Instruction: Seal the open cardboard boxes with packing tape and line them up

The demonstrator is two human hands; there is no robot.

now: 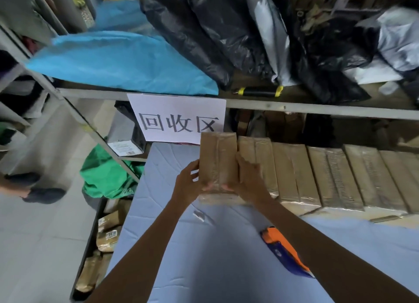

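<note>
Ahead of me a white paper sign point(179, 119) hangs from the shelf point(317, 109); blue point(122, 60) and black bags point(204, 31) lie above.

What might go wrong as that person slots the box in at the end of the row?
1. The box sits higher than the taped row beside it; with the right hand between them, fingers might get pinched as it settles.
2. The tape dispenser lies right under the right forearm, so pulling back may knock it.
3. The paper sign hangs just behind; pushing the box further could crumple it.
</note>
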